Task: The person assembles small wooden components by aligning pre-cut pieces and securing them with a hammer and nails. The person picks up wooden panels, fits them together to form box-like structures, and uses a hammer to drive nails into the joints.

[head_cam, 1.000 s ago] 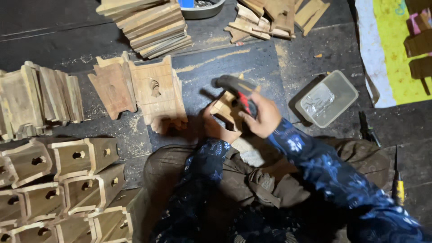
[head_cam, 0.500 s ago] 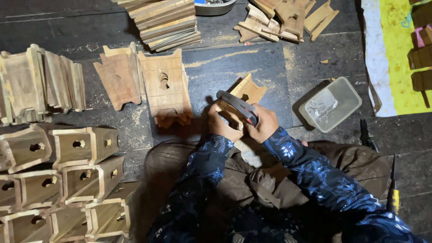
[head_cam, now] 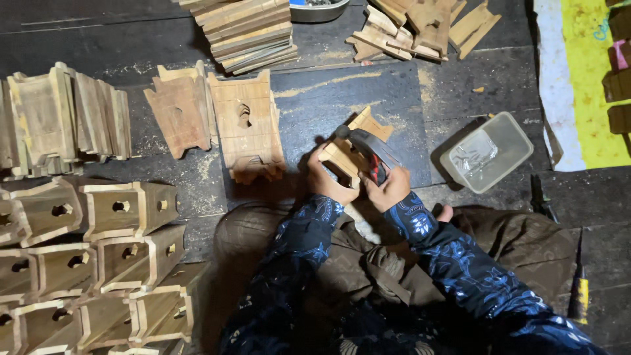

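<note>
Pinching wooden piece (head_cam: 342, 160) in left grip (head_cam: 327, 183), right grip (head_cam: 388, 189) seemingly clasping hammer (head_cam: 365, 146), plastic tub (head_cam: 487, 152) nearby

Left hand (head_cam: 330, 182) steadies wooden piece (head_cam: 350, 150); right hand (head_cam: 388, 189) grips hammer (head_cam: 365, 146) on it.

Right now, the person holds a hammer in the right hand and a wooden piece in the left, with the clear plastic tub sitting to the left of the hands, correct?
Not quite. The tub sits to the right of the hands, as the head view shows. The rest stands: the right hand holds the hammer, and the left hand holds the wooden piece.
</note>
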